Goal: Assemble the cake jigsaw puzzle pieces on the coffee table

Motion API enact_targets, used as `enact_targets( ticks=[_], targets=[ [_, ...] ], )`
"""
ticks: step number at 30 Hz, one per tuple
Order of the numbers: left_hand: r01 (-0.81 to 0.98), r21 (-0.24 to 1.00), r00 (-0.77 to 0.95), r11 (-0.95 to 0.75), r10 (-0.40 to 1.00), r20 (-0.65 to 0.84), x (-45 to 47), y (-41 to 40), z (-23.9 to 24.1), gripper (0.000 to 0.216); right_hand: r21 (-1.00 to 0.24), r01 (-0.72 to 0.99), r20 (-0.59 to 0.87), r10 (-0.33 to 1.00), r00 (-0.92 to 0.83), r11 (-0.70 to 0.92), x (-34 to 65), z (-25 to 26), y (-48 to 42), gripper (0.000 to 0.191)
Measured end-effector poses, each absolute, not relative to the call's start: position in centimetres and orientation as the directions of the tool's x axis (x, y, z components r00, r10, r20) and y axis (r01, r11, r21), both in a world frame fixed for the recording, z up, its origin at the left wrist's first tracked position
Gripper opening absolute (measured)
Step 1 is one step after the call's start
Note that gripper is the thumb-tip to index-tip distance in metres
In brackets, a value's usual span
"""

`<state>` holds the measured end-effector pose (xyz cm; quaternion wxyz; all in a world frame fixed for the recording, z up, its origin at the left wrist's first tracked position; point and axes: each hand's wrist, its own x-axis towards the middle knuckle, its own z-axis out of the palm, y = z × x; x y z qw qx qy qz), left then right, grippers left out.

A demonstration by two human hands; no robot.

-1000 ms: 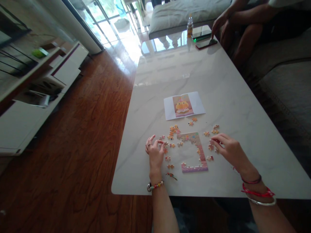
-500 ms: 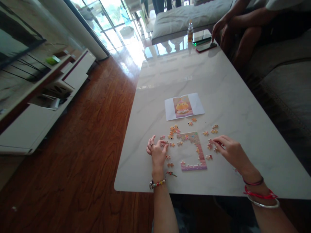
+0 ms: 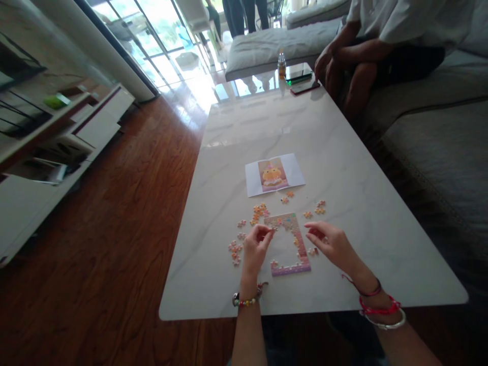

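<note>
A partly built jigsaw [image 3: 300, 247] lies on the white marble table [image 3: 343, 168], with its top, right and bottom edges joined. My left hand [image 3: 256, 249] pinches thumb and forefinger on a small puzzle piece at the jigsaw's top left corner. To the right of the jigsaw's right edge is my right hand [image 3: 331, 244], fingers drawn together and pointing left; whether it holds a piece is too small to tell. Loose pieces lie left of my left hand [image 3: 234, 250], above the jigsaw [image 3: 259, 209] and at the upper right [image 3: 319, 206]. A printed reference picture [image 3: 274, 174] lies beyond them.
At the table's far end stand a small bottle [image 3: 281, 64] and two phones [image 3: 301, 81], where another person [image 3: 381, 46] sits on the grey sofa [image 3: 438, 142]. Wooden floor [image 3: 125, 203] and a low white cabinet [image 3: 46, 173] are on the left.
My left hand moved right from the loose pieces to the jigsaw's top left corner. My right hand moved left, closer to the jigsaw's right edge. The view tilted up.
</note>
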<state>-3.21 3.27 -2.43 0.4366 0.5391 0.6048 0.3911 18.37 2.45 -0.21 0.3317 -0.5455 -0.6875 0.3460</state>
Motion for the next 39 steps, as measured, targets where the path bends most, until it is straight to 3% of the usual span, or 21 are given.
enact_targets(
  ticks=[4, 6, 10, 13, 16, 27, 33, 36, 39],
  targets=[
    [0.152, 0.974, 0.200, 0.170, 0.959, -0.199, -0.4, 3.2, -2.1, 0.018, -0.963, 0.268, -0.074, 0.967, -0.243, -0.006, 16.5, -0.2, 2.2, 0.036],
    [0.129, 0.970, 0.263, 0.205, 0.936, -0.233, 0.0, 3.2, -1.8, 0.018, -0.980, 0.176, -0.139, 0.951, -0.275, -0.092, 15.8, -0.3, 2.0, 0.034],
    [0.130, 0.965, 0.296, 0.229, 0.920, -0.258, -0.3, 3.3, -1.4, 0.020, -0.976, 0.119, -0.208, 0.943, -0.261, -0.183, 14.9, -0.6, 1.6, 0.023],
    [0.126, 0.969, 0.274, 0.210, 0.932, -0.238, -0.5, 3.3, -1.3, 0.020, -0.973, 0.106, -0.224, 0.956, -0.191, -0.206, 14.8, -0.8, 1.6, 0.030],
    [0.155, 0.974, 0.254, 0.166, 0.946, -0.201, -0.6, 3.2, -1.3, 0.019, -0.970, 0.125, -0.228, 0.958, -0.172, -0.208, 15.0, -1.0, 1.7, 0.037],
    [0.272, 0.961, 0.343, 0.039, 0.930, -0.135, -1.6, 3.1, -0.8, 0.018, -0.905, 0.425, -0.078, 0.989, -0.129, -0.016, 15.1, -0.6, 1.7, 0.017],
    [0.314, 0.950, 0.360, 0.005, 0.925, -0.124, -2.0, 3.0, -0.8, 0.016, -0.884, 0.456, 0.021, 0.984, -0.175, 0.100, 14.9, -0.9, 1.8, 0.016],
    [0.386, 0.922, 0.336, -0.027, 0.935, -0.114, -2.6, 3.0, -1.0, 0.015, -0.856, 0.490, 0.072, 0.976, -0.203, 0.165, 14.6, -1.2, 1.7, 0.018],
    [0.517, 0.855, 0.205, -0.040, 0.976, -0.079, -3.7, 3.2, -1.5, 0.015, -0.823, 0.536, 0.100, 0.977, -0.190, 0.189, 14.4, -1.4, 1.5, 0.020]
  ],
)
